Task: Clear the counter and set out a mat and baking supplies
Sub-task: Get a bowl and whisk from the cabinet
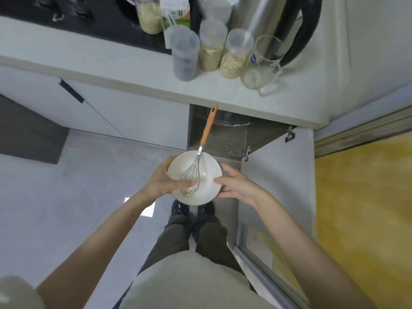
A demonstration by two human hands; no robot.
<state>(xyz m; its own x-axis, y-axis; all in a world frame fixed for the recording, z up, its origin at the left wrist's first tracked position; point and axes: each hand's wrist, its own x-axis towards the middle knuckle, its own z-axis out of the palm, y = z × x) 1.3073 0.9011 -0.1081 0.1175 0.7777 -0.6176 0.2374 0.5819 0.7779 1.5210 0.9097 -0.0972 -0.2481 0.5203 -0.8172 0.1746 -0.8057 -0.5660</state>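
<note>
A white bowl is held in the air in front of the counter, below its edge. A wire whisk with an orange handle lies in it, the wires in the bowl and the handle sticking out toward the counter. My left hand grips the bowl's left rim, thumb laid over the rim onto the whisk wires. My right hand grips the right rim, thumb on the edge and fingers under the bowl.
The pale counter carries several clear jars of grains, a dark-filled jar, a glass jar and a steel kettle at the right. Below stands an open cabinet with its door swung out right.
</note>
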